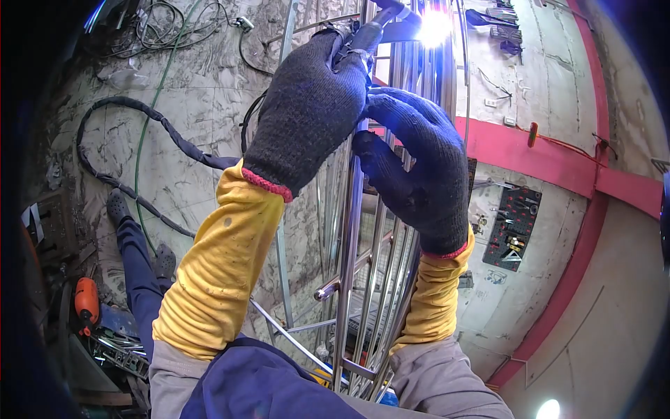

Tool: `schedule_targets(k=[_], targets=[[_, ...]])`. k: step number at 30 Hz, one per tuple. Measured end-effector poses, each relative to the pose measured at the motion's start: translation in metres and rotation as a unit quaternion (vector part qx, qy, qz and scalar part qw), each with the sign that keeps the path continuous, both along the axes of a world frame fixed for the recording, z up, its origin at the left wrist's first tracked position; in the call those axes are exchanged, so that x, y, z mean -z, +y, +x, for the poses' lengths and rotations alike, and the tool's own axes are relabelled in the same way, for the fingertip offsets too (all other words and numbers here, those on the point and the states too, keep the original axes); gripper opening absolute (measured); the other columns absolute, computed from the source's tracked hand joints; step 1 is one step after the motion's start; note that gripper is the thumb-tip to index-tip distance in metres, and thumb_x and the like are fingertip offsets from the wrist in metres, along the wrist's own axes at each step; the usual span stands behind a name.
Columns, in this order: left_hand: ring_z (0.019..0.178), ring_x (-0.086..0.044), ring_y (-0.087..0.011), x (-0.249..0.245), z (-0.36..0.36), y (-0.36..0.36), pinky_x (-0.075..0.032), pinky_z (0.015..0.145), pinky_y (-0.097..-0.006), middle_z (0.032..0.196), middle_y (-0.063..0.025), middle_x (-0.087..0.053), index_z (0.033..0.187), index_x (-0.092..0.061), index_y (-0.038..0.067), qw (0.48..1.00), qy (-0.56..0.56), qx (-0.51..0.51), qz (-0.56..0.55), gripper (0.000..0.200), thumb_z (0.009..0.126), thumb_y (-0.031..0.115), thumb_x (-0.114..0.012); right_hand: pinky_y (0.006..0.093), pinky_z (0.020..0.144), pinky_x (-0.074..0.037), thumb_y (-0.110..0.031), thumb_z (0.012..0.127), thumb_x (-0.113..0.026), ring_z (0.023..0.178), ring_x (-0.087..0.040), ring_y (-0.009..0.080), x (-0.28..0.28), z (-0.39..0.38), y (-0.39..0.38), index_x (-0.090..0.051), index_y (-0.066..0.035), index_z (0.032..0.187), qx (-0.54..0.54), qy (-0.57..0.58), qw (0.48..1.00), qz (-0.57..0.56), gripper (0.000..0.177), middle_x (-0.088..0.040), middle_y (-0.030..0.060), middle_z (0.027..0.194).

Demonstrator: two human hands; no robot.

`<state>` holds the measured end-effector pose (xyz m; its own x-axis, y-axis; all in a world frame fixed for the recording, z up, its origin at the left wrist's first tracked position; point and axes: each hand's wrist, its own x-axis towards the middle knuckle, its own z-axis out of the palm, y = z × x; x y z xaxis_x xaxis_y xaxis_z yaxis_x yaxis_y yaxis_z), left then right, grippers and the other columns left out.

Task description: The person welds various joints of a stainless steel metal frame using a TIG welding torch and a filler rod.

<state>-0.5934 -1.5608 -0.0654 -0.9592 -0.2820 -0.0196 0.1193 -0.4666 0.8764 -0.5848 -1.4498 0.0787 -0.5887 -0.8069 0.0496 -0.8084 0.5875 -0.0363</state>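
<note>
Welding torch [382, 26] is being gripped in the left hand [307, 105], in a dark grey knit glove, with the fingers closed tight round the handle. The torch tip is being held at the top end of the stainless tube frame [347, 244], where a white arc glare [434, 28] is being thrown. Right hand [419, 167], in a dark blue glove, is being clamped on an upright tube of the same frame, just below the torch. The two hands are being held together, glove touching glove. Yellow sleeves [216, 265] are being worn on both forearms.

The frame is being stood upright on the floor [188, 91], which is pale marbled tile, scuffed and dirty. A black hose [125, 101] is being looped across the left part of the floor, with a green cable [139, 150] being run beside it. A cable tangle [167, 17] is being shown at the floor's top left corner. Another person's legs [136, 258], in blue trousers and grey shoes, are being shown near the floor's left edge. An orange power tool [87, 300] is lying at the bottom left corner. A red band [530, 150] is being run across the right side of the floor. A black tool mat [513, 227] is lying just below it, well apart from the hands.
</note>
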Motion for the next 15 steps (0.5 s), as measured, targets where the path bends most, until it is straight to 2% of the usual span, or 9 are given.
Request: schedule_targets(k=[2, 5, 7, 8, 10, 11, 13, 15], targets=[[0.079, -0.072, -0.0146, -0.0012, 0.0002, -0.0011, -0.059, 0.066, -0.0279, 0.1, -0.0132, -0.074, 0.135, -0.066, -0.005, 1.0, 0.017, -0.023, -0.012, 0.034, 0.11, 0.017, -0.059, 0.0476, 0.1, -0.054, -0.017, 0.089, -0.082, 0.108, -0.075, 0.0365, 0.0008, 0.0009, -0.0005, -0.077, -0.007, 0.117, 0.008, -0.003, 1.0, -0.004, 0.03, -0.079, 0.0142, 0.118], [0.077, -0.071, -0.0145, 0.0013, -0.0002, 0.0003, -0.058, 0.064, -0.0285, 0.097, -0.0122, -0.073, 0.131, -0.067, -0.005, 1.0, 0.02, -0.005, 0.017, 0.033, 0.111, 0.02, -0.059, 0.0471, 0.099, -0.055, -0.017, 0.089, -0.082, 0.108, -0.075, 0.0363, 0.0011, 0.0003, 0.0016, -0.078, -0.007, 0.118, 0.014, 0.0, 1.0, 0.008, 0.031, -0.079, 0.0143, 0.118], [0.081, -0.076, -0.0394, 0.0066, -0.0015, 0.0073, -0.059, 0.076, -0.0488, 0.086, -0.0243, -0.074, 0.107, -0.07, -0.006, 0.999, -0.002, -0.038, -0.002, 0.035, 0.106, 0.028, -0.062, 0.0466, 0.098, -0.055, -0.017, 0.09, -0.082, 0.108, -0.075, 0.0361, 0.0041, -0.0019, 0.0072, -0.078, -0.006, 0.12, 0.01, -0.018, 1.0, -0.013, 0.032, -0.079, 0.0144, 0.118], [0.08, -0.076, -0.0382, 0.006, -0.0021, 0.0063, -0.059, 0.075, -0.0491, 0.085, -0.0226, -0.074, 0.105, -0.07, -0.006, 0.999, -0.005, -0.048, -0.021, 0.038, 0.106, 0.031, -0.062, 0.0463, 0.098, -0.056, -0.017, 0.09, -0.082, 0.108, -0.075, 0.0357, 0.0032, -0.002, 0.0069, -0.078, -0.006, 0.121, 0.004, -0.017, 1.0, -0.011, 0.033, -0.079, 0.0147, 0.118], [0.079, -0.076, -0.0368, 0.0019, 0.0009, 0.0018, -0.059, 0.073, -0.0487, 0.085, -0.0212, -0.074, 0.105, -0.07, -0.005, 1.0, -0.014, -0.02, 0.007, 0.036, 0.106, 0.03, -0.062, 0.0468, 0.106, -0.052, -0.011, 0.088, -0.082, 0.117, -0.073, 0.0387, -0.0023, -0.0008, 0.0056, -0.075, -0.001, 0.129, 0.009, -0.043, 0.999, 0.022, 0.043, -0.076, 0.0202, 0.127], [0.079, -0.076, -0.0368, 0.0021, 0.0008, 0.0023, -0.059, 0.073, -0.0487, 0.085, -0.0212, -0.074, 0.105, -0.07, -0.005, 1.0, -0.014, -0.02, 0.008, 0.036, 0.106, 0.03, -0.062, 0.0468, 0.106, -0.052, -0.011, 0.088, -0.082, 0.117, -0.073, 0.0387, -0.0016, -0.001, 0.0054, -0.075, -0.001, 0.129, 0.009, -0.043, 0.999, 0.022, 0.043, -0.076, 0.0202, 0.127], [0.078, -0.076, -0.0365, 0.0022, 0.0006, 0.0036, -0.059, 0.072, -0.0484, 0.084, -0.0209, -0.074, 0.104, -0.071, -0.004, 0.999, -0.007, -0.035, 0.014, 0.036, 0.106, 0.03, -0.062, 0.0465, 0.098, -0.056, -0.016, 0.09, -0.081, 0.108, -0.075, 0.0356, 0.0011, -0.0016, 0.0052, -0.078, -0.006, 0.121, -0.003, -0.015, 1.0, 0.003, 0.033, -0.079, 0.015, 0.118], [0.078, -0.076, -0.0363, 0.0006, 0.0011, 0.0027, -0.059, 0.072, -0.0478, 0.084, -0.0208, -0.074, 0.105, -0.071, -0.004, 0.999, -0.011, -0.031, 0.014, 0.035, 0.106, 0.03, -0.062, 0.0466, 0.098, -0.056, -0.016, 0.09, -0.081, 0.108, -0.075, 0.0356, 0.0017, -0.0021, 0.0058, -0.078, -0.006, 0.121, -0.003, -0.014, 1.0, 0.0, 0.033, -0.079, 0.0148, 0.118]])
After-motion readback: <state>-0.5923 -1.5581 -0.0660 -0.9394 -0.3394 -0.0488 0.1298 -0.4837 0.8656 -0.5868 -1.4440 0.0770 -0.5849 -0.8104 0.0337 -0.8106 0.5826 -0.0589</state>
